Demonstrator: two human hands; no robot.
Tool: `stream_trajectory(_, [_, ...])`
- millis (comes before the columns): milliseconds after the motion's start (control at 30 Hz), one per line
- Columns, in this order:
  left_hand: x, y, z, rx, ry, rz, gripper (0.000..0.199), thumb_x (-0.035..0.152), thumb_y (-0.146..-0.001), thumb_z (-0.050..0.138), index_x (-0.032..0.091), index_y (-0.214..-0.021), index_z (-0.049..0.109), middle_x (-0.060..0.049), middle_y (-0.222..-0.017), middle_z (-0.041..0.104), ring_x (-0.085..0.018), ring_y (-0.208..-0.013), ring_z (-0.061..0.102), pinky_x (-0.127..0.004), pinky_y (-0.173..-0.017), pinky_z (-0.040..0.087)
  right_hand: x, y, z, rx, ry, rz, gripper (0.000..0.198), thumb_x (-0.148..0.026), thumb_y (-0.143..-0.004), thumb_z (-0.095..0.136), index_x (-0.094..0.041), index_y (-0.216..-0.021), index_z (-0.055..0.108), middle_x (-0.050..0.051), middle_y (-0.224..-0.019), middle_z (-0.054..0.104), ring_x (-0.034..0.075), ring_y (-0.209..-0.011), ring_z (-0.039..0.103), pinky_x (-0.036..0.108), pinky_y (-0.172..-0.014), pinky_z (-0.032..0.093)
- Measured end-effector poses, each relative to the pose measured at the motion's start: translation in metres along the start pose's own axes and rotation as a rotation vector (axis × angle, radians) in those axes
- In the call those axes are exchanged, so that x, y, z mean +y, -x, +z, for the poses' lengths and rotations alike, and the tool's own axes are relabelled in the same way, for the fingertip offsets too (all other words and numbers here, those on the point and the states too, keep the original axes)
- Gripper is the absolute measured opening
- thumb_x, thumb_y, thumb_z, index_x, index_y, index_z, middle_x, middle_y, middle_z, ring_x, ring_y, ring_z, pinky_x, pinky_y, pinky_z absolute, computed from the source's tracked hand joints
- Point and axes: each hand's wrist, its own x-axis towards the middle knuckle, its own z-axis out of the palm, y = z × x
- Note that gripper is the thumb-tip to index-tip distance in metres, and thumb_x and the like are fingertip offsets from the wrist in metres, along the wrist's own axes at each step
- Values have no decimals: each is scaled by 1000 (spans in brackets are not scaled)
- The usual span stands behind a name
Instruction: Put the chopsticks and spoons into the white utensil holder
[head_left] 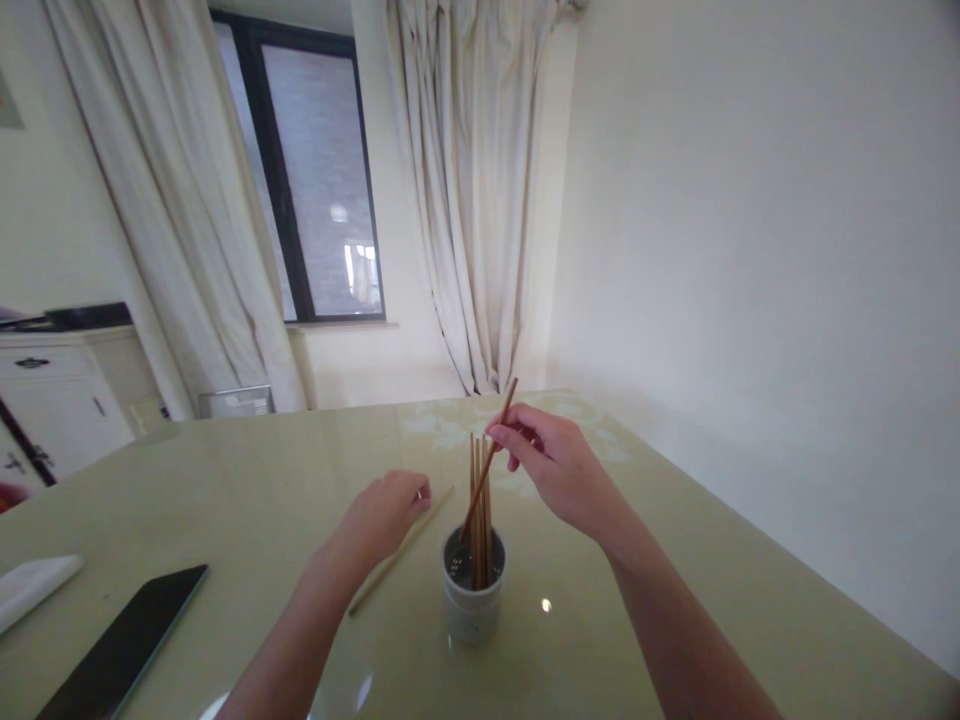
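A chopstick (490,458) is pinched near its upper end by my right hand (544,455). This brown stick slants down to the left, and its lower end is inside the mouth of a grey-white cup (472,612). Several other brown chopsticks (482,520) stand almost upright in the cup. To the cup's left, a lighter chopstick (397,555) lies at a slant on the table. My left hand (390,508) is just over or beside that pale stick, fingers curled in. Nothing shows in its grip, though the fingertips are partly hidden.
The glossy greenish table (262,500) reflects light. At the left lie a black flat device (124,645) and a white object (37,588). Behind the table are curtains (469,200), a window (322,180) and a white cabinet (64,395). A plain wall (765,250) borders the right side.
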Motion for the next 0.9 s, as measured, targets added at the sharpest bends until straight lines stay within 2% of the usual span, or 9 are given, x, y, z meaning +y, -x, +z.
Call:
stream_trajectory(100, [-10, -5, 23, -123, -159, -105, 19, 20, -96, 55, 21, -97, 74, -13, -110, 79, -28, -103, 74, -34, -84, 50, 5, -1, 10, -115, 157, 35, 16, -25, -102, 62, -19, -89, 71, 0, -78, 72, 14, -67, 65, 24, -67, 45])
stream_trajectory(200, [-14, -6, 36, -154, -204, -147, 20, 16, -94, 54, 18, -103, 72, -18, -112, 77, -32, -106, 75, -36, -83, 52, 9, -2, 23, -206, 251, 90, 13, -21, -99, 67, -18, -87, 71, 0, -76, 73, 13, -66, 65, 23, -66, 43])
stream_trajectory(333, [-19, -7, 45, -167, -225, -178, 22, 16, -95, 54, 19, -110, 69, -20, -117, 76, -34, -112, 74, -40, -88, 53, 14, -4, 39, -302, 421, 134, 30, -24, -105, 58, -17, -79, 73, 3, -77, 76, 14, -69, 68, 24, -70, 43])
stream_trajectory(433, [-19, -9, 51, -174, -210, -174, 21, 17, -93, 54, 19, -109, 68, -20, -117, 76, -34, -111, 74, -40, -87, 53, 17, -4, 48, -317, 574, 174, 40, -32, -109, 53, -18, -78, 74, 6, -80, 78, 17, -75, 71, 26, -74, 44])
stream_trajectory(567, [-16, -11, 55, -180, -172, -158, 19, 12, -90, 54, 19, -100, 68, -17, -112, 78, -31, -105, 75, -35, -81, 50, 17, -2, 49, -260, 741, 212, 38, -45, -106, 57, -20, -83, 76, 8, -86, 80, 22, -80, 73, 28, -68, 40])
stream_trajectory(667, [-20, -10, 44, -191, -133, -138, 13, 12, -86, 57, 19, -88, 67, -14, -101, 79, -28, -95, 75, -31, -74, 46, 12, -1, 41, -190, 772, 202, 36, -48, -103, 62, -21, -84, 77, 8, -85, 80, 22, -78, 71, 29, -64, 35])
stream_trajectory(733, [-25, -6, 26, -165, -71, -101, 9, 17, -87, 58, 19, -82, 66, -10, -92, 79, -25, -87, 73, -30, -71, 44, 8, -1, 35, -130, 710, 182, 36, -46, -102, 64, -21, -80, 75, 6, -78, 78, 20, -72, 68, 29, -62, 33])
stream_trajectory(833, [-24, 5, -10, -11, 266, 33, 19, 34, -95, 56, 20, -86, 64, -5, -85, 75, -21, -79, 68, -28, -67, 44, 3, -2, 29, -33, 498, 124, 40, -44, -104, 62, -19, -75, 72, 2, -69, 72, 16, -64, 63, 28, -62, 35])
stream_trajectory(900, [-14, 15, -29, 87, 578, 169, 26, 44, -98, 56, 20, -91, 63, -2, -84, 72, -18, -77, 66, -27, -67, 47, 1, -2, 29, 4, 273, 77, 33, -42, -105, 59, -19, -87, 74, 0, -71, 72, 14, -63, 63, 26, -64, 40])
